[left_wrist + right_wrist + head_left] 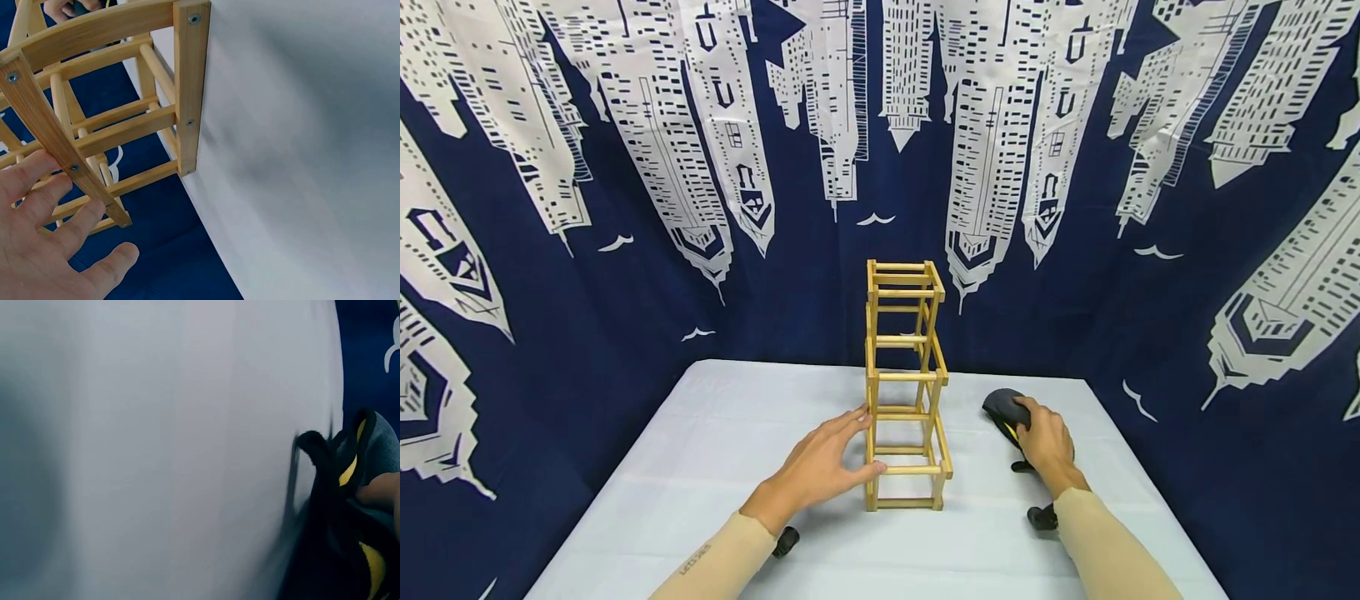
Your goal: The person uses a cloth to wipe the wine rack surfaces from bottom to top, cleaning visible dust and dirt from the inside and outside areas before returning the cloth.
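Head view: a tall open rack (904, 383) of pale wooden slats and round dowels stands upright near the middle of the counter (700, 467), which is covered in smooth white cloth. The left hand (823, 467) lies against the rack's lower left post, fingers straight and spread, fingertips touching the wood without curling round it. To the right of the rack, well apart from it, the right hand (1043, 440) rests on top of a dark grey shoe (1004, 408) with a yellow streak, its fingers bent over the rounded toe end. Both forearms wear tan sleeves. Behind the counter hangs a navy curtain (550, 250) printed with white skyscrapers and small birds.

Left wrist view: the rack (125, 125) fills the frame from close by. Its flat posts are fixed with small metal screws, and round rungs run between them. The left hand (44, 244) shows its fingers (84, 222) straight, pressed on the nearest post. The white counter (300, 156) runs along the right.

Right wrist view: mostly blurred white counter (156, 450). At the right edge sits the shoe (340, 531), black fabric with yellow trim and a loop at its end. A fingertip (378, 490) of the right hand touches it; the rest of the hand is out of frame.
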Motion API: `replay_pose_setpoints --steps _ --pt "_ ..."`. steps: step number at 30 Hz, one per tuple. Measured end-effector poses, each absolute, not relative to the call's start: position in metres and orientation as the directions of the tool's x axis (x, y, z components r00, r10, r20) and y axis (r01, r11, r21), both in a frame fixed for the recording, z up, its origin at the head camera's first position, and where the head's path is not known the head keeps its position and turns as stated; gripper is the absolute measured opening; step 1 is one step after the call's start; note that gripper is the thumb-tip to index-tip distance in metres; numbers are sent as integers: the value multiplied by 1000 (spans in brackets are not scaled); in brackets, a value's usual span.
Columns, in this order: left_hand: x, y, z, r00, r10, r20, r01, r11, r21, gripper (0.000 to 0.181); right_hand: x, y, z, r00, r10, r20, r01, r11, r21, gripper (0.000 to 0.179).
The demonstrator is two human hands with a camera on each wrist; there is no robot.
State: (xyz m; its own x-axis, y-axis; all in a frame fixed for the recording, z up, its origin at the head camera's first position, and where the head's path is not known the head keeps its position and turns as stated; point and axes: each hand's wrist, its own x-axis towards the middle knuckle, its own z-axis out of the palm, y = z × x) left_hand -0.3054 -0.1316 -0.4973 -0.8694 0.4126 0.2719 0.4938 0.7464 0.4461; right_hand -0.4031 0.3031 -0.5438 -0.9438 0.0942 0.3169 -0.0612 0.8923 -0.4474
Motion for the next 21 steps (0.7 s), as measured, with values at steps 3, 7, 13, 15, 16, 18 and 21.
replay_pose_setpoints --steps 3,7,13,15,16,18,21 --pt "-306 -132 -494 -868 418 269 497 743 448 91 -396 302 -540 -927 96 363 -88 885 -458 56" --pt "-307 -132 -493 -869 424 255 494 725 479 92 -386 300 -535 -902 92 423 -125 881 -457 57" --pt "-311 -133 -494 -885 404 229 460 690 559 94 -367 294 -526 -870 63 489 -198 864 -464 59" --pt "-313 -133 -493 -888 399 229 455 686 567 93 -359 291 -522 -852 53 522 -230 856 -463 59" --pt "-313 -133 -493 -887 401 229 456 686 567 92 -356 290 -521 -840 47 541 -249 852 -461 59" --pt "-314 -134 -492 -885 409 222 459 686 564 91 -348 287 -519 -812 35 582 -288 844 -452 58" --pt "-315 -135 -492 -881 423 211 463 681 566 86 -335 281 -515 -758 10 652 -359 829 -429 57"
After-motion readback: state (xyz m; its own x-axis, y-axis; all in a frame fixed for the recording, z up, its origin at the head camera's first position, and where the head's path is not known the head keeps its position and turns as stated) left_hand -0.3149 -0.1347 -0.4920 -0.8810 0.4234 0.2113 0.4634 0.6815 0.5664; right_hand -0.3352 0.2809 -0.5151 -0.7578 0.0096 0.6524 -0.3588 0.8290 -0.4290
